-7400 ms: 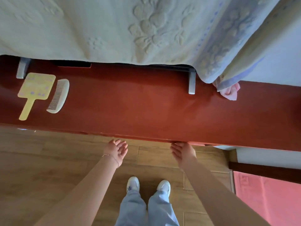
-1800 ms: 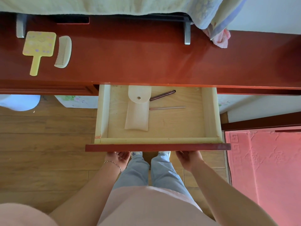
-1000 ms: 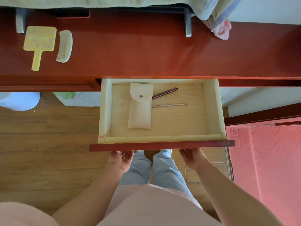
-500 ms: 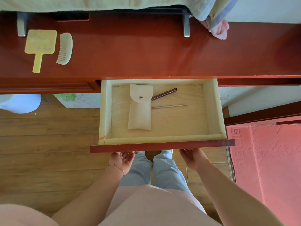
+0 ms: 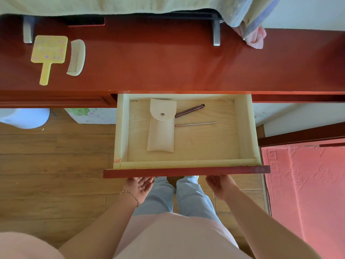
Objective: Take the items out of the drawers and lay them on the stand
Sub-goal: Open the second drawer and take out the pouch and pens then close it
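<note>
Drawer now stands fully out, my left hand and right hand relaxed, empty, palms up beneath its front. Pouch and 2 pens lie at 12 o'clock, ready for the stand.

No readable text or labels anywhere.

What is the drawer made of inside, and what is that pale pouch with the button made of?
The drawer looks like bare, pale wood inside: grain lines show on its floor, with no shine. Its front edge is glossy red-brown, probably lacquered. The pouch looks like soft cream leather or imitation leather, smooth and matt, with a stitched edge and a small metal snap; which one can't be told.
</note>
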Demonstrator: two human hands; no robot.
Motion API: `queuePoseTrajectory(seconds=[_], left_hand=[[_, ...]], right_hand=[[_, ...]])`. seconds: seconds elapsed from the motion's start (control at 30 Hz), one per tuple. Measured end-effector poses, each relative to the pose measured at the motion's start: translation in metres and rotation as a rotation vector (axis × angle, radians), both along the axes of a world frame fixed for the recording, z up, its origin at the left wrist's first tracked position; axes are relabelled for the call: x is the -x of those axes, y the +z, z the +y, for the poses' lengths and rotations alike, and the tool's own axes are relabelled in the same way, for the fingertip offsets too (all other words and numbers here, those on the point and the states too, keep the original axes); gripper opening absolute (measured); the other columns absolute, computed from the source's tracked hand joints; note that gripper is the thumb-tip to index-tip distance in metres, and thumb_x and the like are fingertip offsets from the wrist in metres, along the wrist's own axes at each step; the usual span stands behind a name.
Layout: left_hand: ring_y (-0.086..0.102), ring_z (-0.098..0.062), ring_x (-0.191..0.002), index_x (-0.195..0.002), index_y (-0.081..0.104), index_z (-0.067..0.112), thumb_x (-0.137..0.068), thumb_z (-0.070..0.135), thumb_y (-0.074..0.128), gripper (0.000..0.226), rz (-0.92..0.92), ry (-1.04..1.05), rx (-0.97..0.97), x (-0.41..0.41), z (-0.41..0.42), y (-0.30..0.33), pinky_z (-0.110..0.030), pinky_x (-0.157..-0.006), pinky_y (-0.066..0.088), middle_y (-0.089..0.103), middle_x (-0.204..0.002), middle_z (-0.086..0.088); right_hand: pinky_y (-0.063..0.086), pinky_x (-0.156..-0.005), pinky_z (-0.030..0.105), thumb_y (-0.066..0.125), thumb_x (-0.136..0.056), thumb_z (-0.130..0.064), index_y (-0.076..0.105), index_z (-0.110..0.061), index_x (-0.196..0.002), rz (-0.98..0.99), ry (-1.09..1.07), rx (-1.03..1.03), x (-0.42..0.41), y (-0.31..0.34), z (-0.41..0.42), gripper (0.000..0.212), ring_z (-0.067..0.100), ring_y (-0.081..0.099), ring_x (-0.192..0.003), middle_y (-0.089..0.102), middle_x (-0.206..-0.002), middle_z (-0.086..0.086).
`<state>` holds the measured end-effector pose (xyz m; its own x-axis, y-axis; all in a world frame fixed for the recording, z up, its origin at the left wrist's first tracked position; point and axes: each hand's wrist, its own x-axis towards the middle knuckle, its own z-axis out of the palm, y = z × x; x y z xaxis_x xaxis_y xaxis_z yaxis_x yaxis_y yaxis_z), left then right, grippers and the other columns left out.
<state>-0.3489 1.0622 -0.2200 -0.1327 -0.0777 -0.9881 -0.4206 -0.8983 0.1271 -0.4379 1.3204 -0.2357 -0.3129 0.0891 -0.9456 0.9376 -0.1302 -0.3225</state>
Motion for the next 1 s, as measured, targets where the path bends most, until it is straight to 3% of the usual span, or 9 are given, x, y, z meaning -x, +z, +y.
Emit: queuePoseTrajectory(seconds=[0.07, 0.2, 0.27, 0.3, 0.4, 0.6, 0.77, 0.87, 1.0], left_hand=[[0.043, -0.030, -0.127, -0.132, 0.038, -0.002, -0.099, 0.013, 0.019, 0.041, 0.011, -0.279, 0.012, -0.003, 0.001, -0.005, -0.038, -0.108, 0.033, 0.048, -0.136, -0.018], [0.050, -0.026, -0.121, -0.119, 0.054, 0.003, -0.099, 0.018, 0.034, 0.032, 0.090, -0.914, 0.119, 0.002, 0.009, 0.003, -0.028, -0.093, 0.039, 0.056, -0.128, -0.015], [0.050, -0.020, -0.120, -0.123, 0.055, 0.011, -0.097, 0.026, 0.040, 0.033, 0.234, -1.337, 0.294, 0.000, 0.012, 0.007, -0.023, -0.087, 0.039, 0.056, -0.129, -0.006], [0.050, -0.014, -0.119, -0.124, 0.055, 0.018, -0.097, 0.030, 0.040, 0.034, 0.314, -1.537, 0.414, -0.001, 0.013, 0.011, -0.022, -0.091, 0.039, 0.056, -0.129, 0.002], [0.048, -0.006, -0.120, -0.129, 0.051, 0.026, -0.096, 0.034, 0.039, 0.036, 0.501, -1.842, 0.641, 0.001, 0.016, 0.034, -0.018, -0.099, 0.034, 0.053, -0.131, 0.012], [0.052, -0.007, -0.112, -0.129, 0.048, 0.031, -0.093, 0.041, 0.035, 0.039, 0.756, -1.974, 0.890, 0.013, 0.015, 0.073, -0.024, -0.094, 0.040, 0.056, -0.124, 0.010], [0.053, -0.004, -0.106, -0.130, 0.047, 0.032, -0.075, 0.060, 0.014, 0.070, 0.867, -1.929, 1.036, 0.031, 0.005, 0.100, -0.022, -0.087, 0.043, 0.057, -0.121, 0.016], [0.052, -0.005, -0.108, -0.131, 0.047, 0.031, -0.083, 0.057, 0.025, 0.058, 0.887, -1.876, 1.131, 0.050, -0.005, 0.112, -0.022, -0.090, 0.042, 0.058, -0.120, 0.014], [0.052, -0.005, -0.108, -0.133, 0.045, 0.028, -0.092, 0.045, 0.034, 0.045, 0.841, -1.900, 1.223, 0.076, -0.020, 0.114, -0.020, -0.088, 0.042, 0.057, -0.120, 0.013]], right_hand=[[0.043, -0.082, 0.025, 0.037, -0.093, 0.006, 0.054, -0.009, -0.077, -0.012, 0.216, -0.025, -0.001, 0.002, -0.005, 0.028, 0.012, 0.052, -0.074, 0.056, -0.077, 0.003], [0.037, -0.058, 0.021, 0.045, -0.093, -0.009, 0.052, -0.015, -0.077, -0.020, 0.696, -0.135, -0.004, 0.012, -0.022, 0.018, 0.012, 0.047, -0.063, 0.052, -0.075, 0.002], [0.045, -0.075, 0.025, 0.046, -0.094, -0.023, 0.057, -0.020, -0.100, 0.027, 1.119, -0.208, -0.010, 0.021, -0.029, 0.013, 0.018, 0.058, -0.086, 0.059, -0.098, 0.001], [0.045, -0.087, 0.028, 0.044, -0.095, -0.028, 0.055, -0.020, -0.117, 0.100, 1.338, -0.236, -0.014, 0.026, -0.031, 0.026, 0.021, 0.058, -0.101, 0.060, -0.114, 0.002], [0.040, -0.098, 0.031, 0.037, -0.097, -0.032, 0.040, -0.022, -0.139, 0.404, 1.791, -0.282, -0.020, 0.054, -0.040, 0.043, 0.022, 0.051, -0.120, 0.050, -0.137, 0.002], [0.040, -0.092, 0.032, 0.035, -0.097, -0.029, 0.039, -0.026, -0.138, 0.754, 1.906, -0.234, -0.012, 0.114, -0.054, 0.042, 0.018, 0.048, -0.118, 0.053, -0.130, -0.001], [0.043, -0.084, 0.030, 0.034, -0.096, -0.031, 0.045, -0.028, -0.134, 0.983, 1.849, -0.237, 0.016, 0.148, -0.060, 0.040, 0.017, 0.055, -0.103, 0.061, -0.116, -0.004], [0.046, -0.082, 0.032, 0.019, -0.086, -0.046, 0.046, -0.029, -0.132, 1.062, 1.862, -0.290, 0.033, 0.155, -0.063, 0.055, 0.018, 0.056, -0.100, 0.062, -0.111, -0.004], [0.039, -0.094, 0.029, 0.033, -0.098, -0.037, 0.037, -0.027, -0.140, 1.006, 1.904, -0.369, 0.063, 0.157, -0.069, 0.043, 0.016, 0.049, -0.118, 0.052, -0.131, -0.005]])
